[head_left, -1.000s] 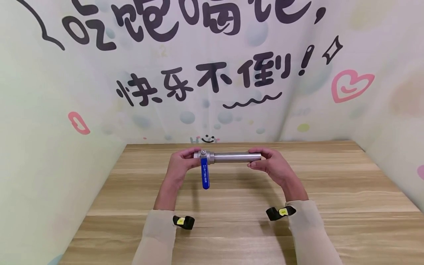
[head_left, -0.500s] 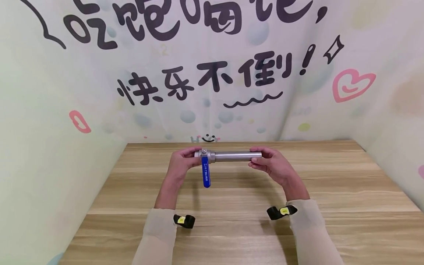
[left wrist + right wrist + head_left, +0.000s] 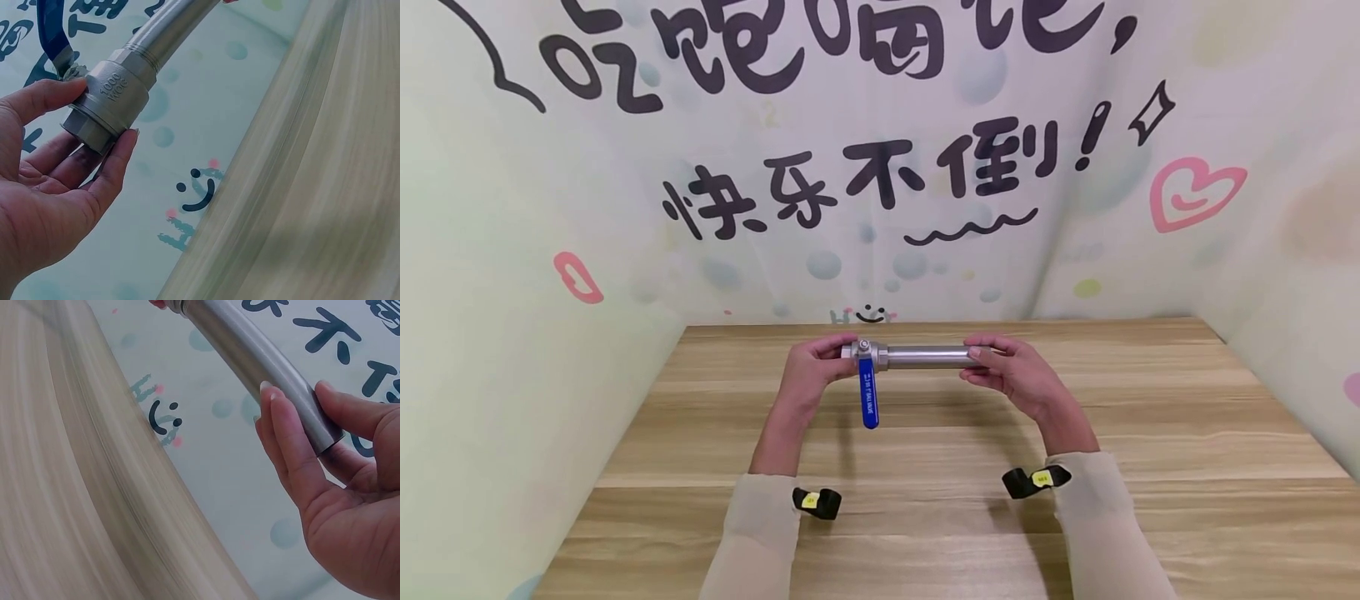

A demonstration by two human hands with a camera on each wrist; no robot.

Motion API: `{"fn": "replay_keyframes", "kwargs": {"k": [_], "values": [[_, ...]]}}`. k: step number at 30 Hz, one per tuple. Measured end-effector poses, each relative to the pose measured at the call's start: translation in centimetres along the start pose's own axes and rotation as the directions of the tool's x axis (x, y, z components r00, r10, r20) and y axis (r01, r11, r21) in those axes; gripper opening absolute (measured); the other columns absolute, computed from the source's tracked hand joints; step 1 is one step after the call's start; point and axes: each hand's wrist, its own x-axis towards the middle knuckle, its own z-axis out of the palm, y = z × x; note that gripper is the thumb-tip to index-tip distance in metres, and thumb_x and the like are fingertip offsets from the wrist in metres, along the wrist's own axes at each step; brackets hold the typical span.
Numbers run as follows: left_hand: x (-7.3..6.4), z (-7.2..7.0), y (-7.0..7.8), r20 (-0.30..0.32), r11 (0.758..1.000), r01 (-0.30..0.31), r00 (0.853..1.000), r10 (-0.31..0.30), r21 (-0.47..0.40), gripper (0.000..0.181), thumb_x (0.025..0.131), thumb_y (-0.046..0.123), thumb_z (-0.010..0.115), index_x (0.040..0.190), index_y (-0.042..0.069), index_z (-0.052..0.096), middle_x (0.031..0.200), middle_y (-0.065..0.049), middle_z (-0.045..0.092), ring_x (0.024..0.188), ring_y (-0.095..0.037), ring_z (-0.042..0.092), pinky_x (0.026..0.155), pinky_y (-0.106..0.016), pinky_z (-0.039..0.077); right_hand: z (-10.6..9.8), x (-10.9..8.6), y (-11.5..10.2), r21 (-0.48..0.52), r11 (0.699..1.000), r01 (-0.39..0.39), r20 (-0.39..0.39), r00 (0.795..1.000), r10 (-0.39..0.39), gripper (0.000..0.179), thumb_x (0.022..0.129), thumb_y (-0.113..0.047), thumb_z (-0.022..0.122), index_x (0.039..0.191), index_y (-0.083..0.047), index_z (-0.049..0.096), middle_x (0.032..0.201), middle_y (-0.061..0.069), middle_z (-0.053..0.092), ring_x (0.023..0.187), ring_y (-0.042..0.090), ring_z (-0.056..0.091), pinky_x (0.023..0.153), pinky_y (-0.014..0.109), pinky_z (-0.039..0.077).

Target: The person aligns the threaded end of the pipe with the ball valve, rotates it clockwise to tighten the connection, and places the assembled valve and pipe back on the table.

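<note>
A steel ball valve (image 3: pixel 115 94) with a blue lever handle (image 3: pixel 868 393) is joined to a straight metal pipe (image 3: pixel 927 357). Both are held level above the table, and the lever points toward the person. My left hand (image 3: pixel 807 375) grips the valve's hex end between thumb and fingers. In the left wrist view, raised lettering "1000 WOG" shows on the valve body. The pipe's far end lies between the thumb and fingers of my right hand (image 3: pixel 1017 373). In the right wrist view, the fingers (image 3: pixel 294 437) lie along the pipe's near side, the thumb across from them.
A wood-grain table (image 3: pixel 925 500) spreads beneath the hands. Behind it rises a pale wall (image 3: pixel 775 275) with dark lettering and pink hearts. Black straps with yellow labels sit at both cuffs, one on the left strap (image 3: pixel 827 503) and one on the right strap (image 3: pixel 1019 483).
My right thumb has moved from below the pipe's end up onto its front side. The valve, pipe and left hand have barely shifted.
</note>
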Motion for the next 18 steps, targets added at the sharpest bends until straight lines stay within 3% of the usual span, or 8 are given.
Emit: {"fn": "replay_keyframes", "kwargs": {"k": [4,8,12,18], "values": [[0.0,-0.06,0.04,0.0,1.0,0.0,1.0,0.0,-0.003,0.04,0.078,-0.006,0.071,0.118,-0.004,0.066,0.12,-0.025,0.064,0.096,-0.02,0.068,0.086,-0.031,0.058,-0.06,0.01,-0.01,-0.006,1.0,-0.011,0.005,1.0,0.011,0.041,0.095,-0.008,0.061,0.129,0.01,0.048,0.112,0.014,0.056,0.086,0.02,0.071,0.082,0.03,0.058],[-0.01,-0.09,0.07,-0.001,1.0,0.003,1.0,-0.003,-0.005,0.04,0.078,-0.006,0.071,0.118,-0.004,0.066,0.119,-0.024,0.065,0.096,-0.02,0.068,0.086,-0.031,0.058,-0.13,-0.05,-0.03,0.003,1.0,-0.016,0.011,1.0,0.016,0.043,0.089,0.003,0.063,0.13,0.009,0.049,0.113,0.013,0.056,0.085,0.02,0.071,0.082,0.029,0.059],[-0.07,-0.07,0.14,-0.009,1.0,0.007,1.0,-0.007,0.0,0.039,0.078,-0.005,0.071,0.118,-0.004,0.067,0.115,-0.019,0.068,0.095,-0.019,0.068,0.085,-0.03,0.058,-0.1,-0.07,-0.01,0.013,1.0,-0.016,0.018,1.0,0.016,0.042,0.085,0.013,0.061,0.125,0.003,0.055,0.116,0.014,0.053,0.084,0.019,0.071,0.081,0.028,0.059],[-0.01,-0.07,0.13,-0.016,1.0,0.006,1.0,-0.006,0.003,0.039,0.078,-0.005,0.071,0.117,-0.003,0.067,0.113,-0.016,0.069,0.095,-0.019,0.068,0.084,-0.03,0.058,-0.06,-0.17,-0.07,0.024,1.0,-0.01,0.023,1.0,0.009,0.036,0.085,0.013,0.062,0.116,-0.007,0.062,0.115,0.013,0.054,0.085,0.02,0.071,0.082,0.029,0.059]]}}
